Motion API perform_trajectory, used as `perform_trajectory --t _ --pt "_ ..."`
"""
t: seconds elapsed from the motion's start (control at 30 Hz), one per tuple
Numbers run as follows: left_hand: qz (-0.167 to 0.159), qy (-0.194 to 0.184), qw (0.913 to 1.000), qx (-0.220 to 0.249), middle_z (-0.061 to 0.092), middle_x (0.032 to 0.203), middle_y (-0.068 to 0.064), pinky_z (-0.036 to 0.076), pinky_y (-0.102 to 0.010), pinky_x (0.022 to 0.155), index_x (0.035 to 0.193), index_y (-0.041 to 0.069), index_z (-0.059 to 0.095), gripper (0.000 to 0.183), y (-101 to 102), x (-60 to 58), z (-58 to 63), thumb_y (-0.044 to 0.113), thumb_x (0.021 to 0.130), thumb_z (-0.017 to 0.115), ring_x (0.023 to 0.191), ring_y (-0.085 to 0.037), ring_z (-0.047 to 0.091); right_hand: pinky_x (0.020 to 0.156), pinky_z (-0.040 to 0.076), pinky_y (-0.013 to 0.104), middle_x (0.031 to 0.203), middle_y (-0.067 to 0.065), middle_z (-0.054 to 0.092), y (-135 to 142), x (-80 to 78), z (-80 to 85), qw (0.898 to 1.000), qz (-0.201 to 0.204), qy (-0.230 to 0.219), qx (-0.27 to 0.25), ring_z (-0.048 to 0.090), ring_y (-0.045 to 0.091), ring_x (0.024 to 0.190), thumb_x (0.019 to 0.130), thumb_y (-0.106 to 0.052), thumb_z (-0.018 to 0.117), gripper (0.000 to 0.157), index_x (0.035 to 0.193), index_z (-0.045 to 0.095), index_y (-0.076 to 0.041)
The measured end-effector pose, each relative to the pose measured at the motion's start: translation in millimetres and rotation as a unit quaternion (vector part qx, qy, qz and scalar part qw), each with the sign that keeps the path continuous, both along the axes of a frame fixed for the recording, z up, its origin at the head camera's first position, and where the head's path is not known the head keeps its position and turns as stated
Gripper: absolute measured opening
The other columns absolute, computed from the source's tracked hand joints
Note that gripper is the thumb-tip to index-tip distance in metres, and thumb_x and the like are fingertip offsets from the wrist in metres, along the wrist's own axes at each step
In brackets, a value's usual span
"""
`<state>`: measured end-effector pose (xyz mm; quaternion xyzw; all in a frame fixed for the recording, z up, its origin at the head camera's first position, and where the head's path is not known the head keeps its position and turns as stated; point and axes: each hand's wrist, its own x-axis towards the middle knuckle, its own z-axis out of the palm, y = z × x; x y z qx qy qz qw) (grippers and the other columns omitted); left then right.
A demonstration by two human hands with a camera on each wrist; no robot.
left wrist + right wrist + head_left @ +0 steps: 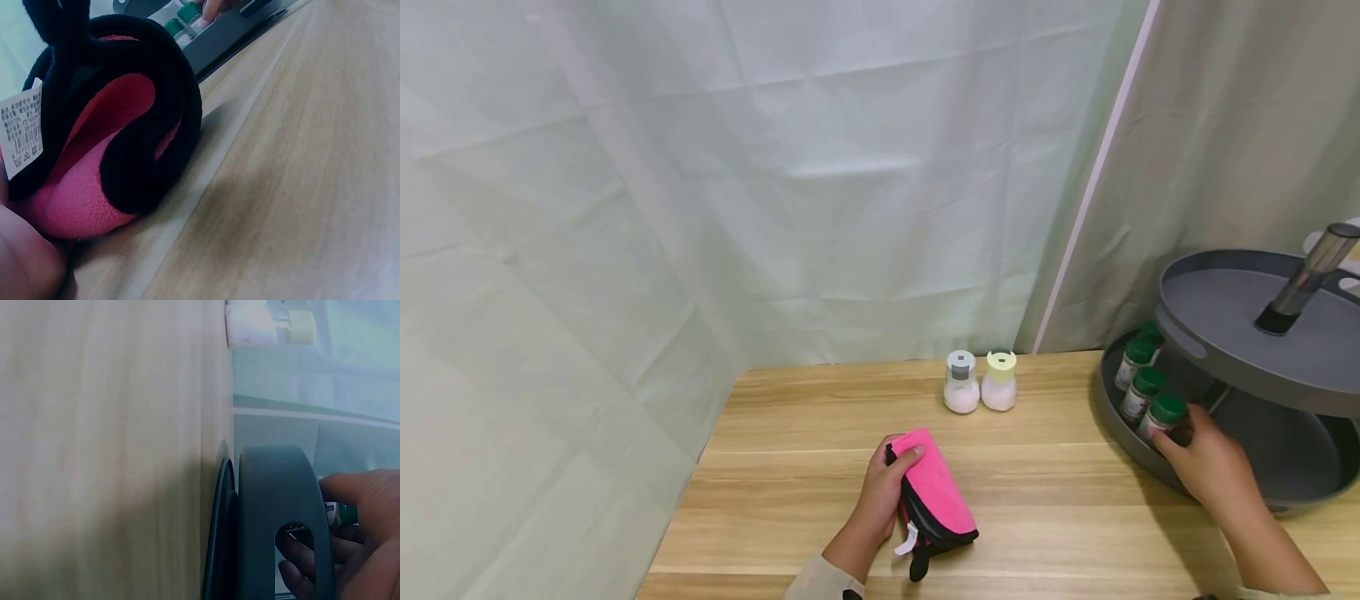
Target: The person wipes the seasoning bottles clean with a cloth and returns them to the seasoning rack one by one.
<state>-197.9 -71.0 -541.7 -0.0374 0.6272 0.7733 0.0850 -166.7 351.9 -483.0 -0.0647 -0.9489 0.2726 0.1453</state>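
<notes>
Nearest, one left hand [880, 492], coming out of a beige sleeve [826, 578], holds one rolled pink cloth [942, 492] with black edging above the desk [775, 483]; its thumb presses on top of the roll, and the other fingers curl round the side and underneath, partly hidden. One white tag [907, 539] and one black loop [919, 567] stick out at the roll's near end, and the left wrist view shows print and a barcode on the tag. Whether the roll touches the desk, I cannot tell. Off to the right, one right hand [1213, 462] reaches over the rim of the lower tier [1120, 433] of a two-tier grey stand, thumb and fingers pinching the nearest jar [1165, 411], which stands in that tier. Four green-lidded jars can be counted there, set in a row along the left wall: the pinched one, two more just behind it, and a fourth at the back, mostly hidden. Above them sits the one upper tier [1225, 304], with a single metallic post [1309, 279] rising from it. Farther back on the desk stand two white bottles side by side, one grey-topped [961, 385], one yellow-topped [999, 385]. Behind everything hangs pale sheeting [865, 192].
</notes>
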Motion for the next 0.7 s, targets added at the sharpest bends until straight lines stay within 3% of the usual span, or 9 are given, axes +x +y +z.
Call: perform_trajectory --t 0.2,0.7 --pt "-0.002 0.001 1.0 0.004 0.066 0.1 0.002 0.054 -0.027 0.084 0.119 0.008 0.057 0.035 -0.2 0.5 0.4 0.024 0.091 0.072 0.091 -0.011 0.064 0.076 0.044 0.064 0.114 0.042 0.059 -1.3 -10.2 0.4 1.0 0.006 -0.013 -0.004 0.055 0.064 0.101 0.097 -0.028 0.064 0.057 0.13 0.043 0.013" --pt "0.004 0.002 1.0 0.002 0.067 0.099 0.002 0.054 -0.027 0.083 0.119 0.007 0.058 0.036 0.9 0.0 -0.7 0.024 0.091 0.073 0.09 -0.011 0.065 0.081 0.043 0.066 0.118 0.044 0.055 -8.8 -31.2 0.1 1.0 0.014 0.01 -0.015 0.054 0.062 0.105 0.096 -0.018 0.063 0.051 0.13 0.043 0.015"
